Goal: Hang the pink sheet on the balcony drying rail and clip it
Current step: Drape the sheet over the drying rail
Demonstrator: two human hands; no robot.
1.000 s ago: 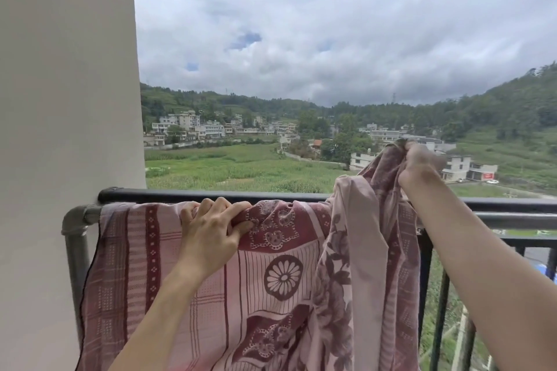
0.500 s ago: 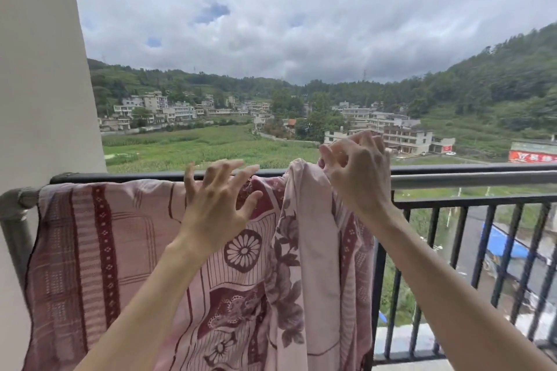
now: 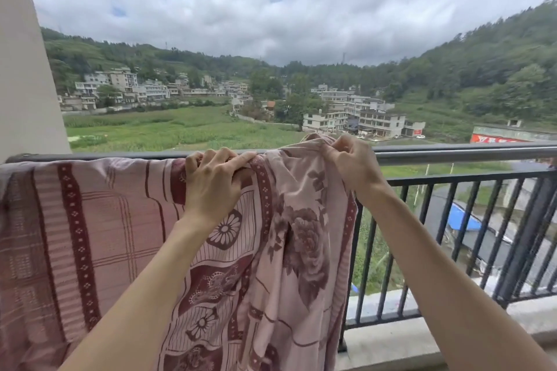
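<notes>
The pink sheet (image 3: 99,220), patterned with dark red bands and flowers, hangs over the grey drying rail (image 3: 458,153) from the left wall to about the middle. My left hand (image 3: 212,187) grips the sheet's top fold on the rail. My right hand (image 3: 351,164) pinches a bunched part of the sheet at the rail, just right of the left hand. Below the right hand the cloth falls in loose folds. No clip is in view.
A white wall (image 3: 24,69) borders the left end of the rail. Behind the rail runs a black balcony railing (image 3: 470,220) with upright bars on a concrete ledge (image 3: 401,343). The right stretch of the rail is bare. Beyond lie fields, houses and hills.
The camera has turned right. My left hand, open half a second ago, has closed on the sheet's top fold. My right hand has lowered the raised bunch onto the rail.
</notes>
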